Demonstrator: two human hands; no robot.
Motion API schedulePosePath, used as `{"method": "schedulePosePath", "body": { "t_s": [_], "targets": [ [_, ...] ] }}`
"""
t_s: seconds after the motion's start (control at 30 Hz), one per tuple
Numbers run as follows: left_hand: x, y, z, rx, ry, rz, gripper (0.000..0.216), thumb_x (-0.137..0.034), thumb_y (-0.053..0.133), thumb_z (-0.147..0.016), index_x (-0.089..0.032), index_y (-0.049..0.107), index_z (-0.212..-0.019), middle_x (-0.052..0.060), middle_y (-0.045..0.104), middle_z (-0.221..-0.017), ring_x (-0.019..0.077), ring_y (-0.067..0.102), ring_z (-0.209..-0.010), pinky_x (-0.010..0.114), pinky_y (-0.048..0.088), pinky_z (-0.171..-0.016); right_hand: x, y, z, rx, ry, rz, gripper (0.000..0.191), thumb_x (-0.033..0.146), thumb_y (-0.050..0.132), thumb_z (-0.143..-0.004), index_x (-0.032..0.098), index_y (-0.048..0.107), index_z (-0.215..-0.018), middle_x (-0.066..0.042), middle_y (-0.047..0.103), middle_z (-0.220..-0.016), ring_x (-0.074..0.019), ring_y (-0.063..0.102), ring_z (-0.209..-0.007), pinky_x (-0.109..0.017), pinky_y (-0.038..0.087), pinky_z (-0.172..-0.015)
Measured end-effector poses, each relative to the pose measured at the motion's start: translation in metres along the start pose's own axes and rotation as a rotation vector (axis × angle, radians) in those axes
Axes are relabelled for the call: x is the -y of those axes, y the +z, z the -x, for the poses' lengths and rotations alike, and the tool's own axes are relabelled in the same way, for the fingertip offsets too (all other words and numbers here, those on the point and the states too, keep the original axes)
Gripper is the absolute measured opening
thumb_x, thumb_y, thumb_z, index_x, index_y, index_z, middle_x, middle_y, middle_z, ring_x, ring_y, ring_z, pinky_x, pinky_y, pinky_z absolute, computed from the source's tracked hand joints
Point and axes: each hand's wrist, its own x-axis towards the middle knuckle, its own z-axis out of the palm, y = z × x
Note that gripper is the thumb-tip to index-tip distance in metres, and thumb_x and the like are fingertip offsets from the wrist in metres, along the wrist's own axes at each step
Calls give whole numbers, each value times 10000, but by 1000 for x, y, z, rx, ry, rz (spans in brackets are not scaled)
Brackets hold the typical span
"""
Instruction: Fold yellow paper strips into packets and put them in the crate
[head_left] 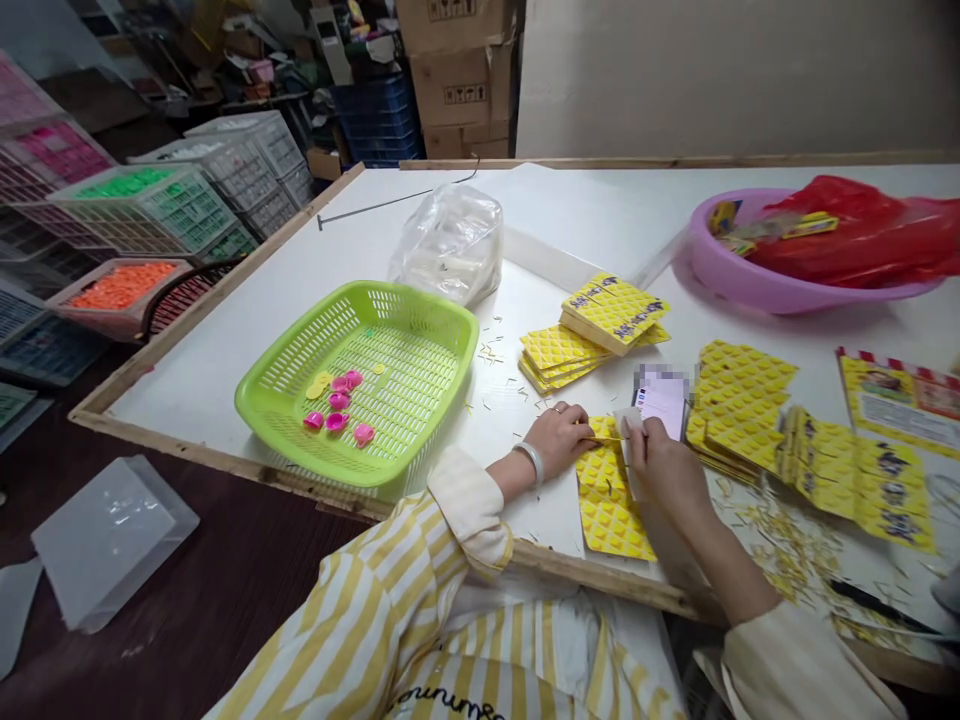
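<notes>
My left hand [556, 442], with a bracelet at the wrist, presses its closed fingers on the upper left edge of a yellow printed card sheet [616, 525] at the table's front edge. A small white piece of paper or cloth [628, 425] is pinched in my right hand [666, 468], over the sheet's upper right corner. Just beyond that hand lies a phone [664, 392] with a lit screen. Stacks of yellow printed cards lie behind [611, 312] and to the right [739, 400] of my hands. What lies under my right fingers is hidden.
A green basket [259, 378] with small pink and yellow pieces stands left, by a clear plastic bag [457, 235]. A purple basin [795, 292] holds a red bag at the back right. Thin yellow scraps [787, 545] and a black-handled tool [874, 600] lie right.
</notes>
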Motion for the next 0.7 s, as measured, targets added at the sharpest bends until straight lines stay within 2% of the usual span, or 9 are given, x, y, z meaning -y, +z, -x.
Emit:
{"method": "schedulePosePath", "body": {
  "t_s": [0.1,0.23,0.5,0.63,0.7],
  "targets": [
    [-1,1,-2,19,3,-6,230,-321,521,-905,-178,697,-873,71,611,-989,217,502,-918,339,435,-796,5,-5,-3,60,-38,133,285,332,288,-979,138,497,-980,-75,606,-641,-174,527,-506,-260,173,-484],
    [-2,1,-2,34,-3,3,218,-314,530,-900,-175,698,-886,70,610,-1007,222,502,-925,338,442,-781,9,-6,-5,136,-78,203,336,383,227,-992,159,478,-996,-87,626,-660,-213,598,-556,-262,193,-475],
    [-5,1,-3,34,-44,49,207,-270,526,-899,-145,690,-891,92,604,-1001,230,501,-955,350,452,-871,23,-11,-12,276,-128,239,337,392,207,-985,185,470,-1030,-101,653,-692,-254,641,-614,-271,293,-498],
    [-5,-7,-1,46,-41,80,134,-207,548,-878,-174,677,-891,65,604,-992,204,527,-960,335,453,-903,30,-14,-13,294,-155,265,313,363,235,-979,168,470,-1043,-118,655,-704,-269,652,-651,-279,323,-516],
    [-10,-15,5,27,-67,80,158,-191,531,-877,-163,649,-979,82,585,-1056,208,527,-990,343,453,-904,30,-15,-15,306,-150,274,300,356,252,-975,163,473,-1036,-126,654,-718,-276,656,-669,-280,318,-512]
  ]
}}
